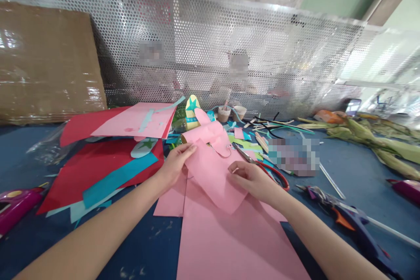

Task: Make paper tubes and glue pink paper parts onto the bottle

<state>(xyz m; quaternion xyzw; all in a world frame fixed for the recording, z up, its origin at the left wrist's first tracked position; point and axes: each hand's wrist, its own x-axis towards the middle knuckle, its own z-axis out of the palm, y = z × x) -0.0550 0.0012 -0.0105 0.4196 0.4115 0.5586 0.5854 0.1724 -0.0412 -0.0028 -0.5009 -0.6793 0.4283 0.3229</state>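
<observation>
Between my two hands a piece of pink paper is held up, tilted and slightly curved. My left hand pinches its upper left corner between thumb and fingers. At its right edge, the curled fingers of my right hand grip the paper. Beneath it lies a large pink sheet. Just behind my right hand rest scissors with red handles, their blades partly among paper scraps. A rolled pink paper piece lies beyond the held paper, over a green bottle.
Red sheets and a blue strip lie left, near a magenta tool. A glue gun lies right. Corn husks sit far right. Small cups stand before a perforated metal panel. Cardboard leans at left.
</observation>
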